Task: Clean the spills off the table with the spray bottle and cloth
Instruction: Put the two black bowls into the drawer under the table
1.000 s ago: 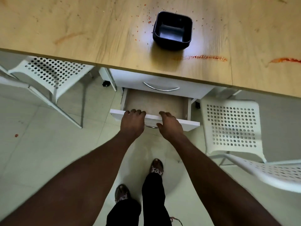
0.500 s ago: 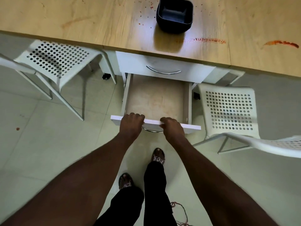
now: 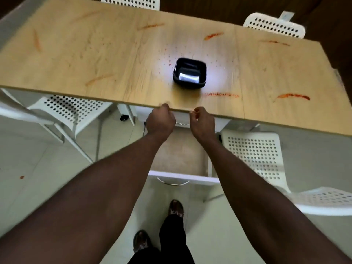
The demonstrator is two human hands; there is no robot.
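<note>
The wooden table (image 3: pixel 106 60) carries several red smears, such as a streak (image 3: pixel 293 96) at the front right and a dotted streak (image 3: pixel 222 94) near the front edge. No spray bottle or cloth is in view. My left hand (image 3: pixel 161 121) is at the upper drawer (image 3: pixel 182 119) just under the table edge, its fingers curled and their tips hidden. My right hand (image 3: pixel 202 122) is beside it with curled fingers and nothing visible in them.
A black square container (image 3: pixel 189 74) stands among red specks on the table. The lower drawer (image 3: pixel 181 155) is pulled out and looks empty. White perforated chairs stand at the left (image 3: pixel 70 109), the right (image 3: pixel 253 151) and the far side (image 3: pixel 274 25).
Both hands let go of the lower drawer's front and rose to the upper drawer under the table edge. The camera tilted up, so the whole tabletop now shows.
</note>
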